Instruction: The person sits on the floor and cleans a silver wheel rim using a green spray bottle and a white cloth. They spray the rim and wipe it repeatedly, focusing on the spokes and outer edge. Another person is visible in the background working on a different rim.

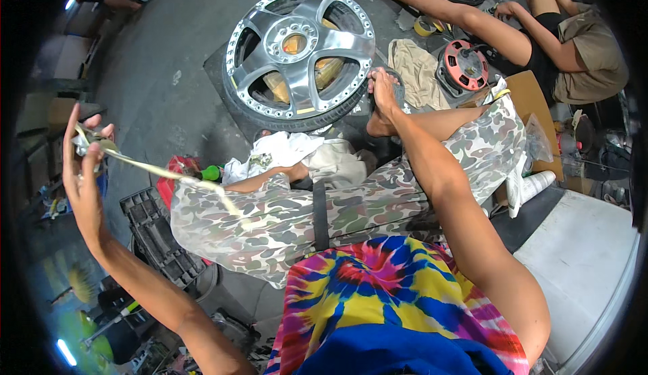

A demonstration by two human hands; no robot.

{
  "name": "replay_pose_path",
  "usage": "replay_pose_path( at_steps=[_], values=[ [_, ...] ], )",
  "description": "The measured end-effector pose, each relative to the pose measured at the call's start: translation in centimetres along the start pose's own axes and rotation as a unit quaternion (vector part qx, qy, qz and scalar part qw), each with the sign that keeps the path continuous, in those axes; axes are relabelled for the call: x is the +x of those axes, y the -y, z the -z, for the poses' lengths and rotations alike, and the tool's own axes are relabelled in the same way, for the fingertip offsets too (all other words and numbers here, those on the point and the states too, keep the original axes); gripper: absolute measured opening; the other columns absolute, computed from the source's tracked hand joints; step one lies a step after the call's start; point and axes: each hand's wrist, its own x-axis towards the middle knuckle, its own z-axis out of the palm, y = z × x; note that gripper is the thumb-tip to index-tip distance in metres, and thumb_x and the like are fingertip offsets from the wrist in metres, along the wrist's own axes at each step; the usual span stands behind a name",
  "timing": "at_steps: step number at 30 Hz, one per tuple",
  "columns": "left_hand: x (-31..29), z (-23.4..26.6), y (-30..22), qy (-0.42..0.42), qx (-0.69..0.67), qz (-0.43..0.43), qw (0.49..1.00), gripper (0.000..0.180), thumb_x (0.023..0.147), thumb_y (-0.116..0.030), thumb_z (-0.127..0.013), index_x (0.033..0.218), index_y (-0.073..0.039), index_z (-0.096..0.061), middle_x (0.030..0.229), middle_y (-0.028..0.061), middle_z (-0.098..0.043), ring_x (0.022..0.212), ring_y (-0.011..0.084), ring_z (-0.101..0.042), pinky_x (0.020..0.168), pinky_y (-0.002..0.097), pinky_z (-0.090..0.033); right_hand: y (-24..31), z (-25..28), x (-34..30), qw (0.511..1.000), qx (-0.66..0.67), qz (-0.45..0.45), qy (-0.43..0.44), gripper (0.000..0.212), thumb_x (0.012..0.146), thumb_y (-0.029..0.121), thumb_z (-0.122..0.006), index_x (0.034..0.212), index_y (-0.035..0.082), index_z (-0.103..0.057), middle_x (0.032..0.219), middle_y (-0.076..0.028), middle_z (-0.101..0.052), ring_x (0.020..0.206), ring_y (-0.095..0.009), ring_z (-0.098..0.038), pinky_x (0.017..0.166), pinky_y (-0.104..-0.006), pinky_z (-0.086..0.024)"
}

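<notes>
L hand (86, 172) is pinching a tape roll (94, 147) w/ a thin, limp, sticky strip (177, 178) trailing out, best gripped by the roll's rim; R hand (382, 101) is resting half-curled by the chrome wheel (299, 49).

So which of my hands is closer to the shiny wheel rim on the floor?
Right. Your right hand reaches out just beside the rim's edge, while your left hand is raised far off to the left, holding a tape roll.

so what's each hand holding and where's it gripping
The left hand pinches a small roll of masking tape at its rim, a strip pulled out toward the knee. The right hand holds nothing; it rests on the foot.
</notes>
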Motion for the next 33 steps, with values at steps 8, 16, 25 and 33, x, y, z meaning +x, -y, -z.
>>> replay_pose_path(
  at_steps=[8, 16, 25, 33],
  values=[
    [-0.2, -0.8, 1.8, 0.066, 0.058, -0.117, 0.989, 0.011, 0.095, -0.001, -0.053, 0.089, 0.000, -0.062, 0.108, 0.0082, -0.061, 0.098, 0.0167, -0.059, 0.088, 0.0287, -0.045, 4.1, 0.3, -0.5, 0.960, 0.218, -0.150, 0.090, 0.039, 0.105, 0.036, -0.034, 0.097, 0.011, -0.063, 0.072, -0.002, -0.060, 0.070, -0.018, -0.057, 0.085, -0.0369, -0.044],
    [-0.5, -2.1, 3.0, 0.134, 0.005, -0.084, 0.987, 0.075, 0.093, -0.078, -0.052, 0.107, -0.005, -0.051, 0.105, 0.0068, -0.046, 0.095, 0.0163, -0.045, 0.085, 0.0314, -0.037, 5.1, 1.1, -1.1, 0.962, 0.201, -0.148, 0.109, 0.036, 0.104, 0.036, -0.037, 0.097, 0.011, -0.062, 0.073, -0.002, -0.059, 0.068, -0.017, -0.058, 0.081, -0.0343, -0.047],
    [-2.3, -5.4, -0.4, 0.110, -0.037, 0.027, 0.993, 0.083, 0.099, -0.039, -0.074, 0.163, -0.003, -0.037, 0.137, 0.0116, -0.052, 0.114, 0.0180, -0.061, 0.102, 0.0371, -0.050, 5.4, 0.8, -1.0, 0.961, 0.188, -0.166, 0.112, 0.045, 0.109, 0.043, -0.035, 0.094, 0.011, -0.063, 0.073, -0.003, -0.062, 0.074, -0.018, -0.062, 0.082, -0.0378, -0.046],
    [-1.2, -5.3, 0.0, 0.057, 0.009, 0.014, 0.998, 0.030, 0.102, -0.007, -0.069, 0.131, 0.001, -0.072, 0.109, 0.0039, -0.061, 0.102, 0.0119, -0.063, 0.088, 0.0277, -0.051, -0.1, -1.7, -0.4, 0.981, 0.089, -0.108, 0.138, 0.043, 0.104, 0.045, -0.046, 0.094, 0.009, -0.066, 0.087, -0.015, -0.065, 0.097, -0.034, -0.060, 0.101, -0.0535, -0.038]
  ],
)
